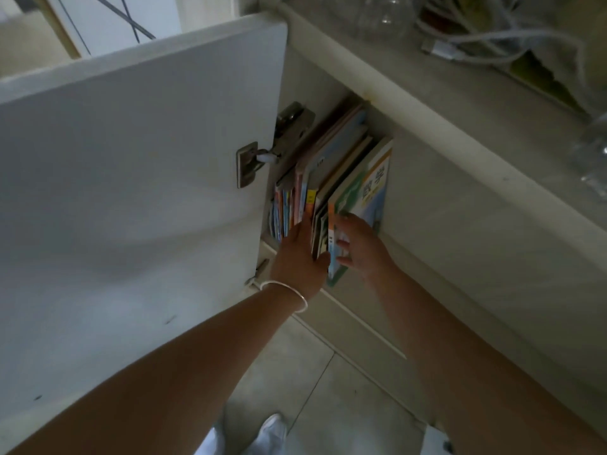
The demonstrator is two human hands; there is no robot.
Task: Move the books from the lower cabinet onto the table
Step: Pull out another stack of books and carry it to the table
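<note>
Reaching into the open cabinet (pixel 331 103), both hands sit at a row of books (pixel 328 178) standing upright on the shelf, spines out. Left hand (pixel 297 257), thin bracelet (pixel 289 292) on the wrist, lies flat with straight fingers against the spines, thumb toward the rightmost book. Right hand (pixel 359 244) is on the cover of the green book (pixel 364 195), the rightmost one, which tilts out from the row; its fingers (pixel 345 246) curl at the spine edge, gripping it. All books are inside the cabinet, left part of the opening, next to the hinge (pixel 262 152). Door (pixel 131 192) swung open at left, filling most of that side. Surface (pixel 476 103) runs above the cabinet, with white cables (pixel 492 44) and clear plastic at its far end. Tiled floor (pixel 312 382) below, a white shoe (pixel 272 431) at the bottom edge.
</note>
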